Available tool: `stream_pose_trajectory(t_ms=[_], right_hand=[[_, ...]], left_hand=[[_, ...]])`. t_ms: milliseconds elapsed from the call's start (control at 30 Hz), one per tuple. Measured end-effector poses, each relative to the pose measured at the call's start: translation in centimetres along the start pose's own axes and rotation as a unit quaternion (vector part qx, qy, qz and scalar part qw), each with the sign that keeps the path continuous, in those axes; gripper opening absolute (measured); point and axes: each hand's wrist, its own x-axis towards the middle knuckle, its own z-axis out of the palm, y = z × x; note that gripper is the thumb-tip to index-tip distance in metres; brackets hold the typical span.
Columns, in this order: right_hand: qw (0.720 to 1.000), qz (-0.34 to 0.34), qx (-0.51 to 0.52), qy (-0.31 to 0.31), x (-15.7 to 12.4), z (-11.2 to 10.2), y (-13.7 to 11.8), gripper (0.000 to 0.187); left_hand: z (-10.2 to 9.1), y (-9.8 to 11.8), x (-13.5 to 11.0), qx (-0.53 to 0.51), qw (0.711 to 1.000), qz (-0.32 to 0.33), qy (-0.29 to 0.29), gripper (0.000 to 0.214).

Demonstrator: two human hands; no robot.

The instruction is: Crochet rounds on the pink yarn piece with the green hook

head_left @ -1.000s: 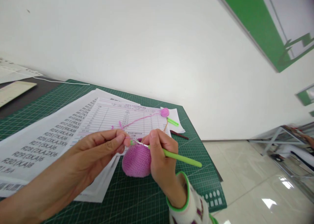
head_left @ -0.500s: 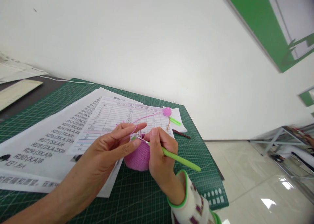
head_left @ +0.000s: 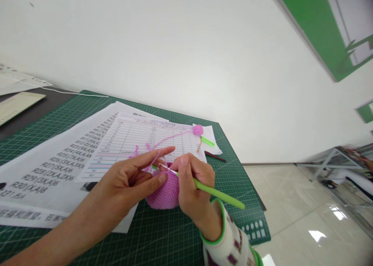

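A pink crocheted piece (head_left: pixel 163 194), rounded like a small cup, sits under both hands, partly hidden by them. My right hand (head_left: pixel 194 184) grips a crochet hook (head_left: pixel 217 194) with a lime-green handle, and its silver tip is in the stitches at the top of the piece. My left hand (head_left: pixel 131 176) pinches the piece's upper edge, with its fingers spread. A strand of pink yarn (head_left: pixel 171 138) runs over the papers from the fingers to a small pink yarn ball (head_left: pixel 197 130).
A green cutting mat (head_left: pixel 233 204) carries printed sheets (head_left: pixel 55 172) and a ruled table sheet (head_left: pixel 136 136). Beyond the yarn ball lie a green plastic tool (head_left: pixel 207 141) and a dark slim tool (head_left: pixel 215 156). The mat's right edge drops to a tiled floor (head_left: pixel 303 215).
My left hand has moved right, onto the top of the piece, and its fingers have opened wider. The hook stays in my right hand, and the view has shifted slightly.
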Motion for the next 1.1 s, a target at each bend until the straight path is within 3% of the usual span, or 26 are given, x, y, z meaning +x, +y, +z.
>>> stream_pose_trajectory(t_ms=[333,467,700,900,1100], right_hand=[[0.999,0.003,0.038,-0.013,0.2,-0.5,-0.4,0.04],[0.994,0.046,0.081,-0.056,0.7,-0.7,-0.6,0.038],[0.971,0.07,0.182,-0.138,1.3,-1.3,-0.9,0.014],[0.988,0.005,0.122,-0.092,1.0,-1.2,-1.1,0.029],[0.993,-0.113,-0.022,-0.042,0.5,-0.7,-1.0,0.028]], left_hand=[[-0.8,0.1,0.0,-0.032,0.996,-0.024,-0.082,0.039],[-1.2,-0.2,-0.1,-0.053,0.995,-0.034,-0.08,0.044],[-1.8,-0.6,-0.2,-0.073,0.993,-0.064,-0.074,0.046],[-1.7,-0.6,-0.2,-0.085,0.988,-0.077,-0.108,0.042],[-1.7,-0.9,-0.5,-0.071,0.991,-0.107,-0.044,0.043]])
